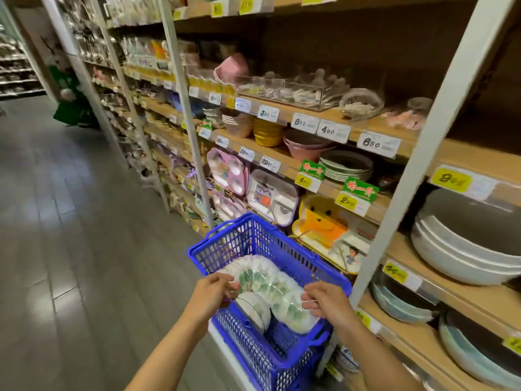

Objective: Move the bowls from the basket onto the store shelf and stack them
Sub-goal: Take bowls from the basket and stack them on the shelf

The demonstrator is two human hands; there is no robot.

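Item: bowls (269, 287), white with green print, a row lying on edge inside the blue basket (225, 251), lower centre. I have left hand (208, 294) and right hand (327, 304) curled onto the row's two ends. Store shelf (462, 299), right of frame: large grey dishes (465, 244).

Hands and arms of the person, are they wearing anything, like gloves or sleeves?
No. The left hand and right hand are bare, with no gloves. The left forearm and right forearm are bare too: no sleeves and no watch or bracelet show. Rings are too blurry to tell.
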